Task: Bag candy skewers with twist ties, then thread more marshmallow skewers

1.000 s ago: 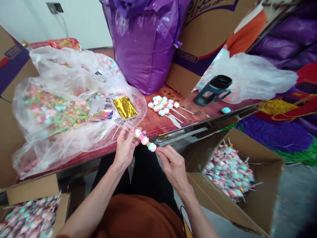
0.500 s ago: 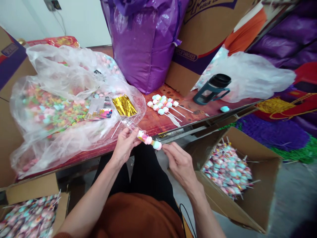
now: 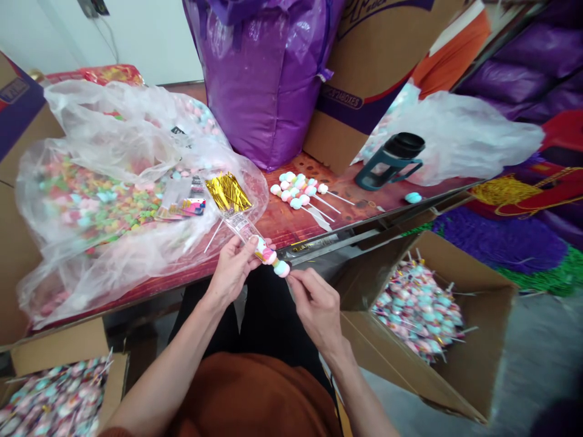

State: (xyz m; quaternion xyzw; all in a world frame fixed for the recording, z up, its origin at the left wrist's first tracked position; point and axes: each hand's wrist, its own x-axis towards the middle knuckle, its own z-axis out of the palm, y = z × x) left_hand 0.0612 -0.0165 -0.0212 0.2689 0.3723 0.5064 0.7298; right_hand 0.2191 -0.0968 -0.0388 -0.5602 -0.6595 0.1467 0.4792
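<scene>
Left hand [image 3: 231, 270], grip pinching clear wrapper [image 3: 243, 227]; right hand [image 3: 317, 301], grip pinching marshmallow skewer [image 3: 281, 269]

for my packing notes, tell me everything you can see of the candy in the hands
The candy is a row of soft-looking, rounded pieces in pink and pale blue, with a yellowish bit between. Its upper part appears to sit inside a clear, printed wrapper held by the left hand; the blue-and-pink end piece looks bare. It slants down to the right, by the table's near edge. The right hand pinches at its lower end, hiding any stick there.
</scene>
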